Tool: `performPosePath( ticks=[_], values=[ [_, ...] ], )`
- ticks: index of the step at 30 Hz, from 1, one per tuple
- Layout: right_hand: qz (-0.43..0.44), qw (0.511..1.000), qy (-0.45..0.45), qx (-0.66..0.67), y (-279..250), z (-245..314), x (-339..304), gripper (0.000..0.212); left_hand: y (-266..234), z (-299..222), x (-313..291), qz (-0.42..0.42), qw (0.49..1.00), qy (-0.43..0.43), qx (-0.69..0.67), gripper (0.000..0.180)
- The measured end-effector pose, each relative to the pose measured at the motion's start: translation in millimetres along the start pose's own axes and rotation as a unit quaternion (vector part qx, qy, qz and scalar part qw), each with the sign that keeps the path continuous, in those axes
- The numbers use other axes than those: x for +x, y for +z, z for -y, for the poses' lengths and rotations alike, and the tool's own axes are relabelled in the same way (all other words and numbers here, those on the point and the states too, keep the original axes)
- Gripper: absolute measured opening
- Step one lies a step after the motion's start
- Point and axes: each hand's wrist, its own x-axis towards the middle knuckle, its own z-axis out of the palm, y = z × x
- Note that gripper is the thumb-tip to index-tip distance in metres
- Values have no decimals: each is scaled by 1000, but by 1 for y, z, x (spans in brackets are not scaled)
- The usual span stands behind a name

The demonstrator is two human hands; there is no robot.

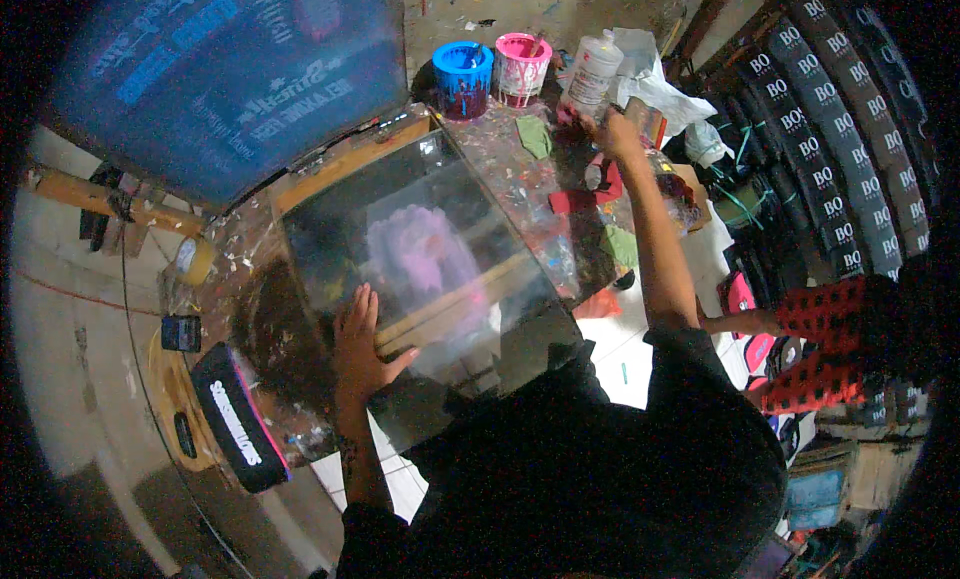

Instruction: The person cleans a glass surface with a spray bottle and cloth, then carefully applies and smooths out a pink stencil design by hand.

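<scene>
My left hand [360,347] lies flat with fingers spread on a glass sheet [330,214] over the worktable. Under or on the glass is a pale rectangle with a smeared pink patch [425,244]. My right arm stretches to the far right of the table. There my right hand [618,139] is closed beside a white plastic bottle [593,71]; what its fingers hold is too dark and small to make out. A red cloth strip [575,201] and green cloth pieces [534,136] lie near that arm.
A blue paint tub [463,79] and a pink one [522,71] stand at the back. A large printing screen [250,89] rises at the left. A tape roll [194,259] and a black printed band [240,417] lie left. Another person's red-checked clothing [825,324] shows at the right, by stacked black printed material [840,149].
</scene>
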Motion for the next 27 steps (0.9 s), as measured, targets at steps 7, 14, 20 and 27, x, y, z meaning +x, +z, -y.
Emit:
performPosePath(
  ticks=[7, 14, 20, 27],
  values=[
    [197, 980, -22, -30, 29, -73, -75, 70, -21, -18, 7, 15, 999, -31, -12, 113],
    [12, 995, -97, -35, -25, 22, -112, 25, -13, -8, 1, 0, 999, -26, -27, 111],
    [89, 933, -255, 237, 15, 145, -110, 32, -13, -5, 2, 6, 998, -37, -54, 111],
    [154, 881, -442, 72, 113, 205, -151, 53, -15, -1, 0, 10, 999, -39, 10, 105]
  ],
)
